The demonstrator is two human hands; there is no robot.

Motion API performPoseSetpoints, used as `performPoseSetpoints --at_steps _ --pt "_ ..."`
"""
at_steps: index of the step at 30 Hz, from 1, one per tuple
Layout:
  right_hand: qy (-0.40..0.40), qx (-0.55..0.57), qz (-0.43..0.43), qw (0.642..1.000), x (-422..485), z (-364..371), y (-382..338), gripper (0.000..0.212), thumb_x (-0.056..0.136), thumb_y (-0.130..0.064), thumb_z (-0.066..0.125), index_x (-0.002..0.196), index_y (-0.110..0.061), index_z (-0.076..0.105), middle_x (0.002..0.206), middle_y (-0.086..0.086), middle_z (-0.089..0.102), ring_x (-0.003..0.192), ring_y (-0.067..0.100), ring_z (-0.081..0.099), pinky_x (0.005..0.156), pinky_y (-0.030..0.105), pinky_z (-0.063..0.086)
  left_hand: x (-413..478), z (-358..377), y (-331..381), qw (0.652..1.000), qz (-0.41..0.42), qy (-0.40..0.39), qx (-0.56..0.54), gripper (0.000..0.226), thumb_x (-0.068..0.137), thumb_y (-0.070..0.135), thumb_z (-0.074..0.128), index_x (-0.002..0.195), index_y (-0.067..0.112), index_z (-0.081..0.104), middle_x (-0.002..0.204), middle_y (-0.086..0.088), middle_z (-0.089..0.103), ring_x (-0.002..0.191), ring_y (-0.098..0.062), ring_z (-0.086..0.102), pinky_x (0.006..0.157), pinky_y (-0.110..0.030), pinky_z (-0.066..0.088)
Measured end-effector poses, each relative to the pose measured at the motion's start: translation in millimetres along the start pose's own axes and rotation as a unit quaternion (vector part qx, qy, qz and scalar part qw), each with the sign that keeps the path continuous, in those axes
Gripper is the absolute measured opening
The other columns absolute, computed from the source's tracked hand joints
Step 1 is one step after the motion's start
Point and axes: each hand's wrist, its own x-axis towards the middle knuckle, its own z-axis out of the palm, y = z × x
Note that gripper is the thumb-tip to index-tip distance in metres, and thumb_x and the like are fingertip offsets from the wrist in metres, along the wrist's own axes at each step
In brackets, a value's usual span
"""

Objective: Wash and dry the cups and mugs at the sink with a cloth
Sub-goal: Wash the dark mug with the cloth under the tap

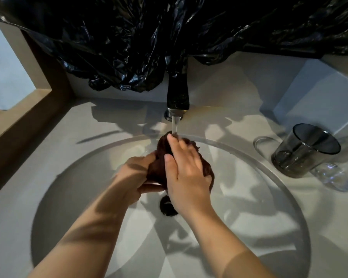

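A dark brown cloth [159, 167] is bunched up over the round sink basin [72, 187], under the water running from the faucet [177, 101]. My left hand [136, 175] grips the cloth from the left side. My right hand [184, 169] lies over the top of the cloth with its fingers wrapped on it, fingertips in the stream. A smoky grey glass cup [303, 151] stands on the counter to the right of the basin. A clear glass [340, 173] stands right beside it, nearer the right edge.
Black plastic sheeting [149, 47] hangs over the wall behind the faucet. The dark drain [167, 206] shows below my hands. A wooden frame [28, 109] borders the counter on the left. A pale box-like block [319, 93] stands at the back right.
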Motion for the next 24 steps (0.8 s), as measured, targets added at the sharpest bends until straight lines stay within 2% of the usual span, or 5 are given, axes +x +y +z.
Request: performPoseSetpoints --at_steps 5,9,14,17,24 --pt "0.083 0.135 0.017 0.987 26 -4 21 0.053 0.095 -0.046 0.045 0.145 -0.043 0.026 0.155 -0.006 0.025 0.139 0.017 0.028 0.113 0.034 0.027 4 -8 1 0.998 0.063 -0.022 0.002 0.039 0.097 0.029 0.051 0.066 0.006 0.054 0.066 -0.011 0.065 0.065 -0.023 0.065 0.072 -0.045 0.06" --pt "0.039 0.434 0.192 0.879 32 -15 22 0.041 0.093 -0.054 0.044 0.126 -0.033 0.057 0.12 -0.002 0.065 0.108 0.019 0.06 0.096 0.034 0.048 4 -12 4 0.995 0.077 -0.044 -0.042 0.044 0.098 0.026 0.049 0.057 0.009 0.046 0.088 -0.016 0.064 0.082 -0.036 0.062 0.075 -0.049 0.059" --pt "0.091 0.141 0.015 0.986 21 -8 22 0.058 0.09 -0.046 0.054 0.142 -0.048 0.029 0.146 -0.012 0.037 0.129 0.015 0.04 0.11 0.035 0.034 3 -11 2 0.995 0.058 -0.068 -0.042 0.045 0.099 0.024 0.048 0.06 0.004 0.055 0.085 -0.014 0.065 0.081 -0.035 0.066 0.076 -0.047 0.057" --pt "0.112 0.166 0.0 0.98 25 -14 27 0.056 0.085 -0.048 0.06 0.136 -0.05 0.038 0.146 -0.009 0.038 0.131 0.016 0.04 0.109 0.036 0.036 1 -11 2 0.995 0.061 -0.081 -0.012 0.039 0.098 0.025 0.05 0.064 0.005 0.046 0.082 -0.012 0.063 0.078 -0.033 0.065 0.072 -0.044 0.058" --pt "-0.061 0.608 0.243 0.753 32 -23 33 0.047 0.09 -0.054 0.045 0.106 -0.016 0.07 0.099 0.009 0.073 0.086 0.025 0.069 0.072 0.033 0.052 2 -15 5 0.989 0.081 -0.102 -0.075 0.027 0.098 0.026 0.047 0.078 0.007 0.05 0.112 -0.02 0.061 0.102 -0.045 0.064 0.073 -0.045 0.06"
